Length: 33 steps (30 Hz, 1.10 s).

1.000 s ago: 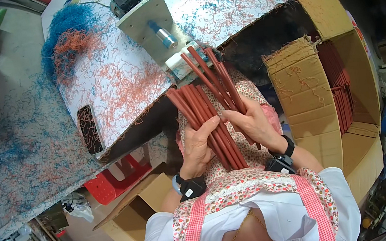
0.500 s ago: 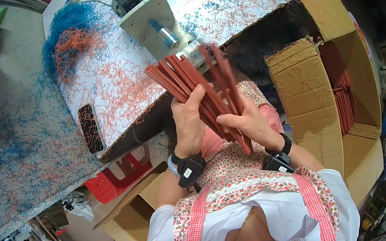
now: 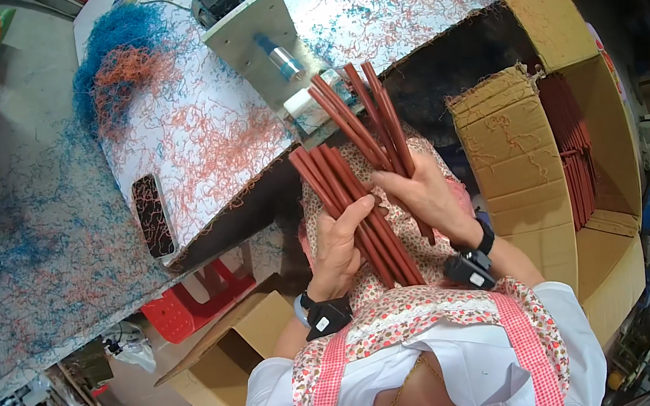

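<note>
My left hand (image 3: pixel 338 242) is closed round a bundle of thin reddish-brown sticks (image 3: pixel 374 233), its thumb across them. The bundle slants over my lap, in front of the flowered apron (image 3: pixel 405 311). A second, smaller bunch of the same reddish-brown sticks (image 3: pixel 356 129) is gripped in my right hand (image 3: pixel 420 190), a little higher and to the right. Its upper ends fan out into two groups close to the table edge. Just beyond those ends stands a small machine with a motor (image 3: pixel 223 1), an upright plate (image 3: pixel 252 36) and a metal spindle (image 3: pixel 283 62).
Blue and orange shavings (image 3: pixel 118 66) lie in heaps and strewn over the white table (image 3: pixel 200 129). A phone (image 3: pixel 152 216) rests near the table's edge. To my right, an open cardboard box (image 3: pixel 516 186) holds stacked sticks (image 3: pixel 579 186). Another box (image 3: pixel 227 364) and a red stool (image 3: pixel 183 312) are at lower left.
The sticks, previously one overlapping mass between both hands, are now two separate bunches. My left hand has come down toward my lap with its bundle; the right one's bunch leans more to the left.
</note>
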Each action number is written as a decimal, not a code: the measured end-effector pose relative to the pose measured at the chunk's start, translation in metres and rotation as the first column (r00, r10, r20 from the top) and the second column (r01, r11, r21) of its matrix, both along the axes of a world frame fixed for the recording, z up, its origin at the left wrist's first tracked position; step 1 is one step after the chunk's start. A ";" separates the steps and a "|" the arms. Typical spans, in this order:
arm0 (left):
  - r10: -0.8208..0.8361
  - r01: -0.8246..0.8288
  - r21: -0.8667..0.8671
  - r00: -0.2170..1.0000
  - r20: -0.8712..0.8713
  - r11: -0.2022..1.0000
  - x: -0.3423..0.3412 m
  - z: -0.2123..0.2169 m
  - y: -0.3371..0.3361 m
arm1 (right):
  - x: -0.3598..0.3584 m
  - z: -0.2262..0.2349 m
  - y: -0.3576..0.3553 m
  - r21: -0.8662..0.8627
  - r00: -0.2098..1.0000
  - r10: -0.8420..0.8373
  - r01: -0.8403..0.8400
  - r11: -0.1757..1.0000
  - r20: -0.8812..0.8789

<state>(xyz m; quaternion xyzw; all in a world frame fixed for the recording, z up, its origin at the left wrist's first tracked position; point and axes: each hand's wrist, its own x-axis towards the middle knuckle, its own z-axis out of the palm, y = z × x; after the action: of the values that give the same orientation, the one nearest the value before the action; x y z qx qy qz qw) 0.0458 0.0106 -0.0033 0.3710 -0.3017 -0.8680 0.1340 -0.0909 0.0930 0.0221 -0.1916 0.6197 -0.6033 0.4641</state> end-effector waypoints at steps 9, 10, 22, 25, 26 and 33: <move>0.033 -0.037 -0.245 0.999 -0.021 0.969 -0.009 0.017 -0.027 | -0.020 -0.010 -0.013 0.088 0.995 0.099 -0.096 0.991 -0.034; 0.035 -0.040 -0.244 0.999 -0.022 0.969 -0.014 0.019 -0.029 | -0.017 -0.015 -0.010 0.089 0.994 0.101 -0.098 0.991 -0.035; 0.179 -0.214 -0.191 0.966 -0.185 0.958 -0.046 0.001 -0.036 | 0.013 -0.033 0.011 -0.036 0.887 0.026 -0.048 0.998 -0.461; 0.121 -0.189 -0.211 0.947 -0.298 0.959 -0.043 -0.011 -0.039 | 0.016 -0.018 0.013 0.026 0.906 0.046 -0.039 0.999 -0.421; 0.124 -0.192 -0.211 0.946 -0.299 0.958 -0.045 -0.009 -0.039 | 0.014 -0.018 0.014 0.030 0.938 0.038 -0.029 0.999 -0.343; 0.094 -0.100 -0.064 0.992 -0.085 0.993 -0.020 -0.002 -0.026 | -0.007 -0.005 -0.013 -0.051 1.000 -0.003 0.002 0.999 -0.014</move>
<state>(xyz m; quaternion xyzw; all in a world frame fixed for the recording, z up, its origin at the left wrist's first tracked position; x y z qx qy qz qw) 0.0256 -0.0151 -0.0058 0.3447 -0.3071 -0.8640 0.2010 -0.0981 0.0797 0.0168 -0.2069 0.6077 -0.6179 0.4540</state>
